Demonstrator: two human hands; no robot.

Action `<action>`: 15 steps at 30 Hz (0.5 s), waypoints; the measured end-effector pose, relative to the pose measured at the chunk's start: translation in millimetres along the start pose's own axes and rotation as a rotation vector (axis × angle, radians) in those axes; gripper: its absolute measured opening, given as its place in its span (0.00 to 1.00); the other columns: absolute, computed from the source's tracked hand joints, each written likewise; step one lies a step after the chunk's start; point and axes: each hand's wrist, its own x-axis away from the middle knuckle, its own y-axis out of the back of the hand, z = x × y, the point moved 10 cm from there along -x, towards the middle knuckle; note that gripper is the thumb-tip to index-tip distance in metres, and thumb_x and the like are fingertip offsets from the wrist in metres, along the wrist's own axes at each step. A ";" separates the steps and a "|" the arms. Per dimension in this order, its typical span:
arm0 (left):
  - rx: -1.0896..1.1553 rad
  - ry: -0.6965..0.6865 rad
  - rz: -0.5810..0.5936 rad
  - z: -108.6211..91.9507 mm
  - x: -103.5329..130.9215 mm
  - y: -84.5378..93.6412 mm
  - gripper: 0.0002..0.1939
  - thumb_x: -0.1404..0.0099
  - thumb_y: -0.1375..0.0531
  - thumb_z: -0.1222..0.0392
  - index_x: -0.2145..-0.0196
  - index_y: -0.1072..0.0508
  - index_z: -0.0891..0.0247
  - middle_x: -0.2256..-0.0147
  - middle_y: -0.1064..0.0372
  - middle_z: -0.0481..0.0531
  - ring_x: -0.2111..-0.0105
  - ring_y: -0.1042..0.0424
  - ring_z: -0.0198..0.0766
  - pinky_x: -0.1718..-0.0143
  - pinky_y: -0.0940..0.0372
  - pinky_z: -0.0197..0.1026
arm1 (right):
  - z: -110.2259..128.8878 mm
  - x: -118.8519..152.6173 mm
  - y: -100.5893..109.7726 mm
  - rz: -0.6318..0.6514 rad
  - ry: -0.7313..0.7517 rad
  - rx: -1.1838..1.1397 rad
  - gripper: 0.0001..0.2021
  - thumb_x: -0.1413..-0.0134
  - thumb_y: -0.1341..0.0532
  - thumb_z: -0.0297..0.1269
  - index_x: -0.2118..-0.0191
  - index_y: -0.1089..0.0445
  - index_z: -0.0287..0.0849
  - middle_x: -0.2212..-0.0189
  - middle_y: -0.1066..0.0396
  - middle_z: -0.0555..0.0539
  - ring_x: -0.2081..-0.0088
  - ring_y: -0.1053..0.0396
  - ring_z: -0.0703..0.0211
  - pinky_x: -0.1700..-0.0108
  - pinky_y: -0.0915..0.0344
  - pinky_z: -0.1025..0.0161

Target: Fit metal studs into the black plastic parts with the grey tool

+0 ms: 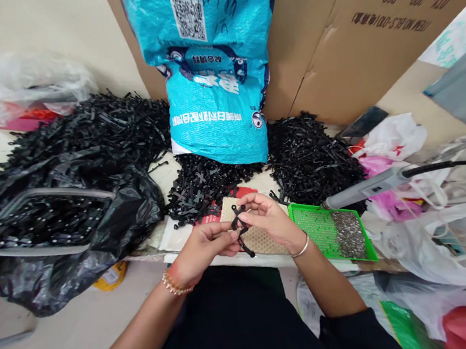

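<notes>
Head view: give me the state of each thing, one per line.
Left hand: pinching a black part
Right hand: pinching it too
Blue sack: printing upside down
Green tray: partly filled with small silvery pieces
Heap behind the tray: loose, piled up
Black plastic bag: open, black pieces inside
Grey tool: cable attached; on or off unclear
Pink basin: partly covered by clear plastic

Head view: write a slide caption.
Left hand and right hand hold black strips before a blue sack, green tray at right.

The top edge crops the blue sack (218, 115); fingers (222, 228) partly cover the black strips (246, 248); silvery bits (350, 235) in the green tray (313, 227) are too small to identify.
</notes>
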 end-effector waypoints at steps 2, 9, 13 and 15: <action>-0.021 -0.009 -0.016 -0.1 -1.4 1.5 0.16 0.45 0.27 0.50 0.66 0.17 0.66 0.69 0.19 0.59 0.72 0.21 0.38 0.66 0.26 0.36 | 1.9 -0.5 1.3 0.006 -0.002 0.004 0.16 0.47 0.30 0.41 0.54 0.31 0.45 0.63 0.26 0.50 0.65 0.24 0.63 0.60 0.25 0.61; -0.102 -0.003 -0.090 2.1 2.1 8.2 0.18 0.47 0.27 0.48 0.68 0.18 0.67 0.70 0.20 0.56 0.70 0.22 0.38 0.63 0.26 0.37 | 7.9 5.0 6.2 0.017 -0.019 0.171 0.18 0.52 0.28 0.41 0.55 0.28 0.44 0.62 0.25 0.49 0.64 0.27 0.64 0.58 0.28 0.63; -0.077 0.000 -0.116 2.3 5.6 6.9 0.19 0.50 0.25 0.48 0.69 0.19 0.66 0.70 0.20 0.54 0.70 0.22 0.37 0.63 0.26 0.37 | 11.7 9.8 5.6 0.015 0.015 0.199 0.17 0.50 0.29 0.40 0.55 0.28 0.44 0.63 0.26 0.49 0.65 0.28 0.65 0.61 0.29 0.64; -0.038 0.014 -0.120 3.9 6.9 4.4 0.19 0.51 0.24 0.48 0.70 0.19 0.66 0.72 0.21 0.53 0.72 0.22 0.37 0.65 0.26 0.37 | 12.0 11.2 5.0 0.013 0.024 0.205 0.16 0.49 0.30 0.40 0.55 0.28 0.44 0.63 0.26 0.50 0.66 0.29 0.66 0.62 0.30 0.65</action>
